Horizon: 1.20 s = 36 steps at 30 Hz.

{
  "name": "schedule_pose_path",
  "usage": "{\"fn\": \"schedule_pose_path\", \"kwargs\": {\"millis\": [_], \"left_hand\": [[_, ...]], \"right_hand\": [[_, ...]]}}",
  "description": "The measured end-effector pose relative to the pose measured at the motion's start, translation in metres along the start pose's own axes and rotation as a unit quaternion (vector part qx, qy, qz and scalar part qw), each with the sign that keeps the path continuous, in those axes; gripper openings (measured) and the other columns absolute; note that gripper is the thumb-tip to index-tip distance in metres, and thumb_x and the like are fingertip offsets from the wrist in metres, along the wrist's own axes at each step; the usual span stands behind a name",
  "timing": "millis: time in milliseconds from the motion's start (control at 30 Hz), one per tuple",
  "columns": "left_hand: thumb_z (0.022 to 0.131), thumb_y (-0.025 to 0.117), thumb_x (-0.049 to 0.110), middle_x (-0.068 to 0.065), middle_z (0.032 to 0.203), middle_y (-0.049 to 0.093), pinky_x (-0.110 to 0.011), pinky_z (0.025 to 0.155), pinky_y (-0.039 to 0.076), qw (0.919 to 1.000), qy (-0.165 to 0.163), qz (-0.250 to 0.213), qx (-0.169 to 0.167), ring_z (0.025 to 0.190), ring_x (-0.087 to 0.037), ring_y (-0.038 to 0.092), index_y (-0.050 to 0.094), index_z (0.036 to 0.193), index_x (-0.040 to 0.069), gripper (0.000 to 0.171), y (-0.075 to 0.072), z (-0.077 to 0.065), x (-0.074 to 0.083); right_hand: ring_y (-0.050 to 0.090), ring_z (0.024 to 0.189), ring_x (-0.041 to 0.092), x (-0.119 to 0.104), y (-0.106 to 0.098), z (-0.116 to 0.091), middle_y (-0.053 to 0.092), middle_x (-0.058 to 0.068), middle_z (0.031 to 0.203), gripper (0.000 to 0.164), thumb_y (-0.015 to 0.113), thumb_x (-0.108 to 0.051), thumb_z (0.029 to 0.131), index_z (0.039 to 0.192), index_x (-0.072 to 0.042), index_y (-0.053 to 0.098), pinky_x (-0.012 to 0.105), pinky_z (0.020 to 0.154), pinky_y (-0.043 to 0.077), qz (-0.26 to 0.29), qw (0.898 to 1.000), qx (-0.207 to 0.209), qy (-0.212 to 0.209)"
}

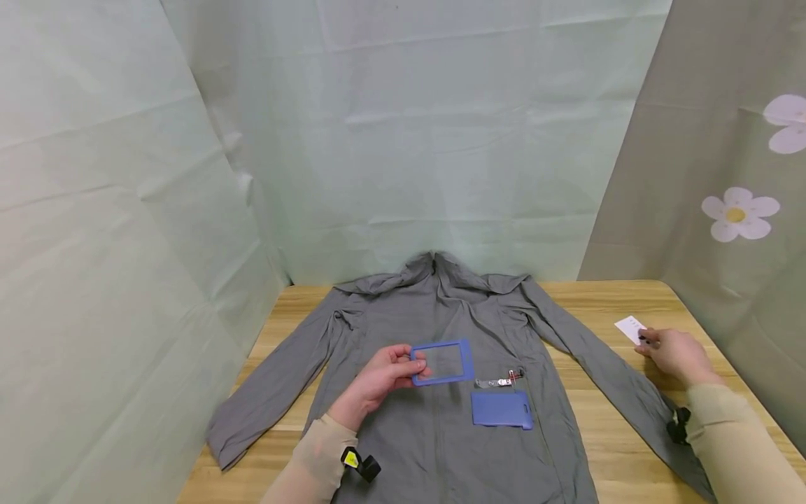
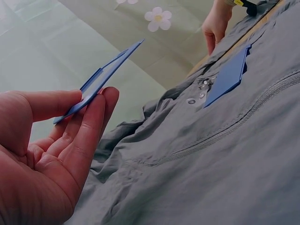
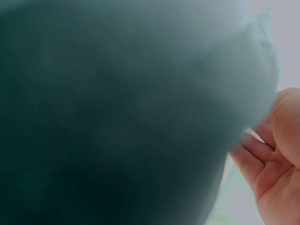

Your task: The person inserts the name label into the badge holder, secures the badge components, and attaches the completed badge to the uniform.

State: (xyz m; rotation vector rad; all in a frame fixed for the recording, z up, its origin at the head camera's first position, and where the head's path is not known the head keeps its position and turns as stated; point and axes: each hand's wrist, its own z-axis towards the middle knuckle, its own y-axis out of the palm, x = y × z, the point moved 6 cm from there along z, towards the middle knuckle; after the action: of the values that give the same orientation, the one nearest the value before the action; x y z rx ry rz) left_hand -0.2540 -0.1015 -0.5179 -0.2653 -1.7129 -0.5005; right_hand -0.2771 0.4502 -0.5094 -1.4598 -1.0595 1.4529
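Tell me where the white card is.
In the head view, the card is at the right, by the fingers of the right hand, between the jacket sleeve and the table's right edge.

The card holder in my left hand [image 1: 380,378] is blue [image 1: 443,362] around a clear window; the second holder [image 1: 502,409] shows an even blue. The clip [image 1: 502,383] is silvery with a touch of red. At my right hand [image 1: 680,353], toward the bench's right edge, the card [image 1: 630,329] is white with small dark marks. The jacket [image 1: 403,434] is plain grey, the bench [image 1: 613,434] yellow-brown with streaked wood grain. My sleeves [image 1: 737,441] are cream. Beyond the bench's far edge the cloth [image 1: 434,154] is pale green, grey-brown past its far right corner, with white, yellow-centred flowers [image 1: 735,215].
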Motion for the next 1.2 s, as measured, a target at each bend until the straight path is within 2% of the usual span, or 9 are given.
{"fn": "schedule_pose_path", "kwargs": {"millis": [433, 767, 867, 1200], "left_hand": [[0.103, 0.069, 0.002, -0.005, 0.095, 0.079, -0.031, 0.082, 0.064, 1.0000, -0.001, -0.004, -0.002, 0.092, -0.015, 0.078, 0.066, 0.108, 0.001, 0.005, -0.0013, -0.0004, -0.0017], [0.103, 0.068, 0.001, -0.005, 0.094, 0.079, -0.031, 0.080, 0.064, 1.0000, 0.003, -0.006, 0.005, 0.091, -0.015, 0.078, 0.066, 0.108, 0.001, 0.006, -0.0030, -0.0006, 0.0004], [0.103, 0.068, 0.000, -0.005, 0.094, 0.079, -0.031, 0.081, 0.064, 1.0000, 0.002, -0.006, 0.006, 0.091, -0.015, 0.078, 0.065, 0.108, 0.001, 0.006, -0.0026, -0.0007, 0.0013], [0.103, 0.069, 0.002, -0.006, 0.095, 0.079, -0.031, 0.081, 0.064, 1.0000, 0.004, -0.001, 0.007, 0.091, -0.015, 0.078, 0.065, 0.108, 0.001, 0.006, -0.0052, -0.0017, 0.0015]], "right_hand": [[0.058, 0.108, 0.069, -0.0032, 0.0026, -0.0020, 0.058, 0.047, 0.126, 0.048, 0.076, -0.015, 0.097, 0.133, 0.014, 0.062, 0.072, 0.087, 0.049, 0.010, 1.000, 0.007, 0.016], [0.060, 0.106, 0.066, -0.0042, 0.0024, -0.0048, 0.060, 0.045, 0.125, 0.043, 0.074, -0.012, 0.098, 0.132, 0.013, 0.065, 0.071, 0.084, 0.049, 0.010, 0.999, 0.031, 0.001], [0.063, 0.101, 0.063, -0.0040, 0.0020, -0.0049, 0.062, 0.044, 0.123, 0.042, 0.073, -0.011, 0.098, 0.131, 0.013, 0.065, 0.068, 0.080, 0.050, 0.005, 0.999, 0.034, -0.009], [0.065, 0.097, 0.058, -0.0049, -0.0009, -0.0046, 0.063, 0.043, 0.122, 0.043, 0.075, -0.013, 0.097, 0.130, 0.014, 0.065, 0.065, 0.076, 0.051, -0.007, 1.000, 0.021, -0.017]]}}
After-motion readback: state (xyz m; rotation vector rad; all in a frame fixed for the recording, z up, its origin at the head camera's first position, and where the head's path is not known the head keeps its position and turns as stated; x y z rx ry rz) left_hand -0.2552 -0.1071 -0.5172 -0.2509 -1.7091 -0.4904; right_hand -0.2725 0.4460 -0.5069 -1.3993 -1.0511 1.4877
